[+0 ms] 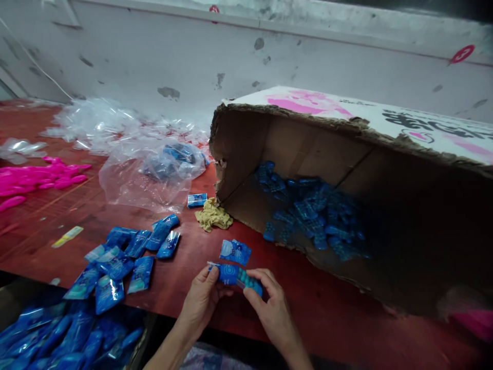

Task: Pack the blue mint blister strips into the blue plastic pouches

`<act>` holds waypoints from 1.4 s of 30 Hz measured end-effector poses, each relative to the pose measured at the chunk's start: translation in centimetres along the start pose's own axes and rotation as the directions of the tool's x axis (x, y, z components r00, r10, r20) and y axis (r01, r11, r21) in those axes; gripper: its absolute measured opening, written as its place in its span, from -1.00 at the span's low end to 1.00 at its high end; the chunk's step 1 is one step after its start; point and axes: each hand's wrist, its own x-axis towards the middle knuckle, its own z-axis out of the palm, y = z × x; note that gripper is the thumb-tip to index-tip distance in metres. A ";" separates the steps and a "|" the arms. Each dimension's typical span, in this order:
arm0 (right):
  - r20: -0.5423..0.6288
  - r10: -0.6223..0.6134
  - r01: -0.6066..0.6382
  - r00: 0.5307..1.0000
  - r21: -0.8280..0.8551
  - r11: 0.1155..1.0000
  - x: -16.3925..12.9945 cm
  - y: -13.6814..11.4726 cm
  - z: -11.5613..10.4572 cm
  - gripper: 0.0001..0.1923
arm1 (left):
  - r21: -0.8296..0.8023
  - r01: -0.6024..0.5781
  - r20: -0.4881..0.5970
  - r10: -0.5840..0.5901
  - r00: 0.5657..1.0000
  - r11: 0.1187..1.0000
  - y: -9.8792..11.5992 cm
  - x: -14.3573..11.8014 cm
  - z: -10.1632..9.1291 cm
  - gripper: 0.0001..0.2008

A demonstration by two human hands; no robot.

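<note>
Both gripped: left hand (202,293) pinched the blue packet (228,274), right hand (271,295) the teal knobbed piece (247,279), long axis crosswise between them.

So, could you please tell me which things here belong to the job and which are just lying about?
Seemingly in the job:
packet, in the left hand
blue piece, in the right hand
piled packets
carton, with more blue pieces

Apparently just lying about:
yellow wad
pink pieces
yellow strip
clear plastic
</note>
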 end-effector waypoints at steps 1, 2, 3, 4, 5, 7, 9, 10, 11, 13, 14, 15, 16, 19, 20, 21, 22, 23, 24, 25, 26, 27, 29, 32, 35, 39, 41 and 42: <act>-0.006 -0.024 0.024 1.000 -0.021 0.999 0.0 0.0 0.0 -0.75 | 0.006 -0.003 -0.013 0.003 1.000 1.000 0.0 0.0 0.0 -0.73; -0.010 -0.047 0.047 0.999 -0.042 0.998 -0.1 -0.1 0.0 -0.73 | 0.012 -0.004 -0.026 0.005 1.000 1.000 0.0 0.1 -0.1 -0.73; -0.013 -0.068 0.067 0.998 -0.061 0.996 -0.1 -0.1 0.0 -0.72 | 0.017 -0.004 -0.039 0.005 0.999 1.000 0.0 0.1 -0.1 -0.73; -0.018 -0.084 0.082 0.996 -0.076 0.994 -0.1 -0.1 0.0 -0.70 | 0.022 -0.004 -0.049 0.005 0.999 1.000 0.0 0.2 -0.2 -0.73; -0.024 -0.096 0.093 0.995 -0.087 0.992 -0.2 -0.1 0.0 -0.70 | 0.030 -0.005 -0.056 0.006 0.998 1.000 -0.1 0.2 -0.2 -0.72; -0.041 -0.112 0.107 0.993 -0.104 0.989 -0.2 -0.2 0.0 -0.71 | 0.060 -0.016 -0.062 0.020 0.998 0.998 -0.2 0.2 -0.3 -0.71; -0.051 -0.127 0.120 0.991 -0.121 0.985 -0.2 -0.1 0.2 -0.72 | 0.102 -0.032 -0.066 0.039 0.997 0.994 -0.3 0.2 -0.2 -0.71; -0.051 -0.134 0.126 0.990 -0.137 0.983 -0.2 -0.1 0.3 -0.72 | 0.112 -0.032 -0.073 0.040 0.997 0.993 -0.4 0.2 -0.1 -0.71; -0.052 -0.143 0.133 0.988 -0.160 0.978 -0.2 0.1 0.5 -0.72 | 0.108 -0.021 -0.083 0.030 0.996 0.994 -0.4 0.2 0.1 -0.71; -0.056 -0.165 0.149 0.985 -0.227 0.963 -0.3 0.5 1.0 -0.70 | 0.056 0.034 -0.099 -0.028 0.995 0.998 -0.4 0.0 0.5 -0.70; -0.061 -0.182 0.160 0.981 -0.264 0.951 -0.4 0.8 1.4 -0.68 | 0.019 0.071 -0.103 -0.068 0.992 0.997 -0.4 -0.1 0.7 -0.70; -0.065 -0.200 0.172 0.978 -0.297 0.939 -0.5 1.1 1.8 -0.67 | -0.018 0.107 -0.106 -0.108 0.988 0.994 -0.4 -0.1 0.9 -0.70; -0.069 -0.217 0.185 0.974 -0.320 0.929 -0.6 1.4 2.2 -0.66 | -0.048 0.137 -0.109 -0.142 0.984 0.989 -0.3 -0.2 1.0 -0.71; -0.084 -0.247 0.210 0.965 -0.310 0.927 -1.0 1.9 3.2 -0.65 | -0.094 0.169 -0.129 -0.180 0.975 0.981 -0.3 -0.1 1.0 -0.77; -0.087 -0.245 0.214 0.966 -0.266 0.940 -1.0 1.9 3.3 -0.65 | -0.098 0.171 -0.127 -0.182 0.975 0.980 -0.3 0.0 0.8 -0.79; -0.083 -0.232 0.212 0.969 -0.197 0.957 -1.0 1.8 3.3 -0.65 | -0.099 0.177 -0.117 -0.188 0.975 0.979 -0.2 0.1 0.7 -0.81; -0.071 -0.208 0.200 0.976 -0.107 0.974 -1.0 1.7 3.2 -0.66 | -0.097 0.187 -0.103 -0.197 0.975 0.978 0.0 0.1 0.5 -0.82; -0.051 -0.173 0.173 0.984 -0.005 0.985 -0.9 1.6 3.1 -0.68 | -0.093 0.201 -0.086 -0.209 0.974 0.975 0.2 0.2 0.4 -0.84; -0.030 -0.128 0.130 0.991 0.105 0.986 -0.8 1.6 3.0 -0.69 | -0.084 0.216 -0.066 -0.221 0.973 0.973 0.4 0.2 0.3 -0.84; -0.014 -0.071 0.072 0.997 0.214 0.974 -0.7 1.6 2.9 -0.71 | -0.071 0.227 -0.047 -0.231 0.972 0.971 0.6 0.3 0.3 -0.84; -0.006 -0.005 0.007 1.000 0.311 0.950 -0.6 1.7 2.8 -0.72 | -0.051 0.232 -0.029 -0.234 0.972 0.971 0.8 0.2 0.4 -0.83; -0.013 0.063 -0.053 0.998 0.384 0.922 -0.5 1.9 2.9 -0.74 | -0.030 0.227 -0.017 -0.228 0.974 0.973 0.9 0.2 0.5 -0.82; -0.070 0.164 -0.117 0.984 0.441 0.890 -0.3 2.4 3.3 -0.77 | -0.005 0.202 -0.013 -0.202 0.979 0.979 0.9 0.1 0.9 -0.81; -0.181 0.162 -0.097 0.970 0.325 0.941 -0.3 2.6 3.9 -0.85 | -0.020 0.163 -0.026 -0.164 0.986 0.986 0.5 0.0 1.6 -0.84; -0.232 0.112 -0.064 0.966 0.205 0.977 -0.4 2.0 3.9 -0.90 | -0.037 0.187 -0.010 -0.187 0.982 0.982 0.3 0.0 2.0 -0.85; -0.195 0.022 0.015 0.981 0.189 0.982 -0.2 0.9 3.0 -0.89 | -0.055 0.198 -0.046 -0.201 0.978 0.979 0.5 0.1 1.9 -0.85; -0.085 0.000 0.025 0.996 0.287 0.958 0.0 0.8 2.5 -0.86 | -0.040 0.208 -0.069 -0.210 0.975 0.977 0.7 0.1 1.6 -0.85; -0.019 -0.001 0.007 1.000 0.351 0.936 0.1 1.0 2.2 -0.86 | -0.031 0.224 -0.057 -0.225 0.973 0.974 0.9 0.1 1.5 -0.86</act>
